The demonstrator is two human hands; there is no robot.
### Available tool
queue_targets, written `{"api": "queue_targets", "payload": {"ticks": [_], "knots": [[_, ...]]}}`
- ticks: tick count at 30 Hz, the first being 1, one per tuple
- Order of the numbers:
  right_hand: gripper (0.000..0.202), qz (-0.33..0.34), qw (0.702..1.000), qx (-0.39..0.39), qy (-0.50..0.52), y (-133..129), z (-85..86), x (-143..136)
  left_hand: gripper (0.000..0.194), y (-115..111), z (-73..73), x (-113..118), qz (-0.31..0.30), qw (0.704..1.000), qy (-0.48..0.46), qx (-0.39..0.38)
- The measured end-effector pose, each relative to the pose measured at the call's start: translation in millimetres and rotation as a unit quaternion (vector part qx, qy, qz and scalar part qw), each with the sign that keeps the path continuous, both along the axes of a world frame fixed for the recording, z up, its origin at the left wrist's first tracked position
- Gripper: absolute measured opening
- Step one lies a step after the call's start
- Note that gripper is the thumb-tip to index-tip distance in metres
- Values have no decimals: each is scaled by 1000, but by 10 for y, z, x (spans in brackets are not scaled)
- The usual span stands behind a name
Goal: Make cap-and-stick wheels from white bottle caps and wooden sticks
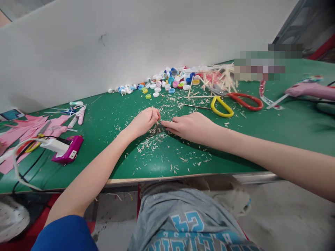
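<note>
Near the middle of the green table (pixel 99 132), my left hand (pixel 146 120) is closed with its fingers pinched on a small pale stick (pixel 157 122), of which only a short end shows. My right hand (pixel 190 127) lies just to the right, fingers pointing left and pressed on a small dark grey piece (pixel 161 128) whose shape is mostly hidden. The fingertips of both hands nearly meet. Pale wood shavings (pixel 149 144) are scattered under and around them.
Many coloured bottle caps (pixel 171 81) lie along the grey wall. Right of them are pale sticks (pixel 228 80), scissors with yellow and red handles (pixel 222 106) and a pink-wrapped tool (pixel 310 90). On the left are a purple power adapter (pixel 68 150), cables, pink cloth (pixel 22 130) and a phone (pixel 12 114).
</note>
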State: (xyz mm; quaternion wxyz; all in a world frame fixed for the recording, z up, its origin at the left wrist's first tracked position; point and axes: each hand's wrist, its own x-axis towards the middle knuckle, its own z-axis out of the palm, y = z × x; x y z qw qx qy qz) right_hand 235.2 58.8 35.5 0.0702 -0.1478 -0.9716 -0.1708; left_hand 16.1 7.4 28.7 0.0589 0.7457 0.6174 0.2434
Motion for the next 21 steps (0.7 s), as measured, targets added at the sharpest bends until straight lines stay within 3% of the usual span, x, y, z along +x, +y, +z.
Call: {"api": "queue_targets", "payload": {"ticks": [10, 21], "knots": [[46, 12, 999, 5, -43, 29, -22, 2, 46, 9, -15, -3, -6, 1000, 2, 6], [41, 8, 999, 51, 9, 22, 5, 12, 43, 2, 5, 4, -5, 1000, 4, 0]]}}
